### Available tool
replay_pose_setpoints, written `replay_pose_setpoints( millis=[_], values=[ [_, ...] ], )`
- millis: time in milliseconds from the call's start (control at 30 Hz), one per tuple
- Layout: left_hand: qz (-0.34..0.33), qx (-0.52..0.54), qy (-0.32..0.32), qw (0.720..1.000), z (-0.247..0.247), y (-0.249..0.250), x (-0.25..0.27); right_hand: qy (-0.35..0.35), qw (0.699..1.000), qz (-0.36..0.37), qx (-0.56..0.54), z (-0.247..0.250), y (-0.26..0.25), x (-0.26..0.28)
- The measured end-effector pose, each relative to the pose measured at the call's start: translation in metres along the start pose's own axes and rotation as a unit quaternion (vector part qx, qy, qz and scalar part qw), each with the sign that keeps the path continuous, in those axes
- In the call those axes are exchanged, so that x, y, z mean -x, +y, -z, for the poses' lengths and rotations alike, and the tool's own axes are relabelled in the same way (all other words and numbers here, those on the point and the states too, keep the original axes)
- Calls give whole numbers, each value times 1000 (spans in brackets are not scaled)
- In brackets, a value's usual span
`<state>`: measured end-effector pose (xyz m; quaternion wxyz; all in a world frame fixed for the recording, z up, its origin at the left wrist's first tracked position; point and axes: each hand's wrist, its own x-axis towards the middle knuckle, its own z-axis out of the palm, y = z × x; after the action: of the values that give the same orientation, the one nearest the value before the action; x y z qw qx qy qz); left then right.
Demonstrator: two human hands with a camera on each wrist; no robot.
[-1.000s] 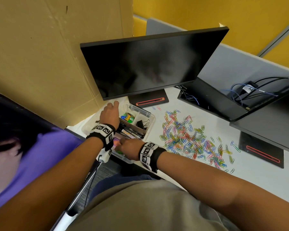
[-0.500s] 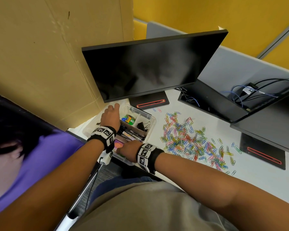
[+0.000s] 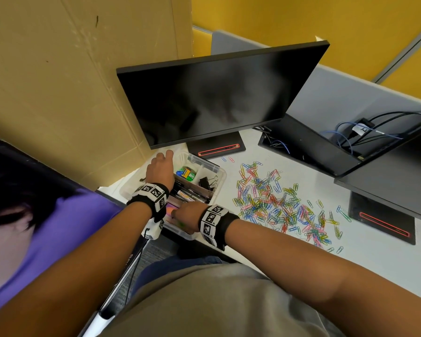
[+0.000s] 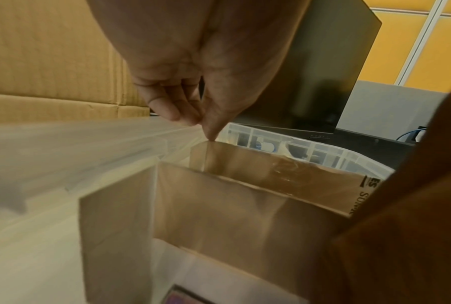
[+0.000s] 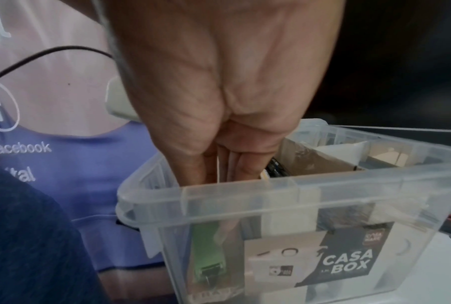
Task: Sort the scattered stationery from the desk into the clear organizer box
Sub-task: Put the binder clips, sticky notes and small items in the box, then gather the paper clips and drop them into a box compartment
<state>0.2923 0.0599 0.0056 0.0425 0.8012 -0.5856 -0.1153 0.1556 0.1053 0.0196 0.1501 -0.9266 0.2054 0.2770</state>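
The clear organizer box (image 3: 219, 171) stands at the desk's near left corner, split by cardboard dividers (image 4: 258, 170). My left hand (image 3: 161, 166) holds its far left edge, thumb tip on a divider corner (image 4: 211, 140). My right hand (image 3: 185, 214) reaches down into the near compartment, fingers (image 5: 245, 166) and thumb pinching a thin pad of sticky notes (image 5: 218, 168); a green pad (image 5: 208, 246) shows through the wall. Pens (image 3: 190, 195), black binder clips (image 3: 206, 182) and a green-yellow item (image 3: 186, 172) lie in other compartments. A heap of coloured paper clips (image 3: 277, 203) covers the desk to the right.
A dark monitor (image 3: 216, 98) leans over the box, its base (image 3: 216, 148) just behind it. A second monitor base (image 3: 382, 217) sits right of the clips. A cardboard sheet (image 3: 58, 93) walls the left. A cable tray (image 3: 326, 147) lies behind. Another person in purple (image 3: 58, 239) sits left.
My right hand has shifted slightly left and deeper into the near compartment. My left hand has stayed on the box's far left edge.
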Motion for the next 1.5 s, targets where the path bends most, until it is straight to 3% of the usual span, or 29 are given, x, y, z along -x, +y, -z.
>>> replay_pose_setpoints(
  millis=[167,300,700,933,1067,1233,1500],
  values=[
    [-5,-4,-5,1000,3,1,1,54,994,7,-92,3,11,8],
    [10,-5,-13,1000,6,6,0,130,970,3,-207,13,30,23],
    [-67,2,0,998,-4,89,-2,297,892,-167,-296,-21,103,74],
    [-148,22,-21,988,-12,165,-6,275,875,-248,-312,-69,148,115],
    [-180,30,-78,980,-34,200,1,264,865,-298,-307,-102,169,138],
    [-183,-27,-158,970,-66,228,7,238,851,-372,-282,-142,190,163],
    [-176,-78,-236,953,-113,242,11,194,818,-467,-274,-188,219,195]
  ],
)
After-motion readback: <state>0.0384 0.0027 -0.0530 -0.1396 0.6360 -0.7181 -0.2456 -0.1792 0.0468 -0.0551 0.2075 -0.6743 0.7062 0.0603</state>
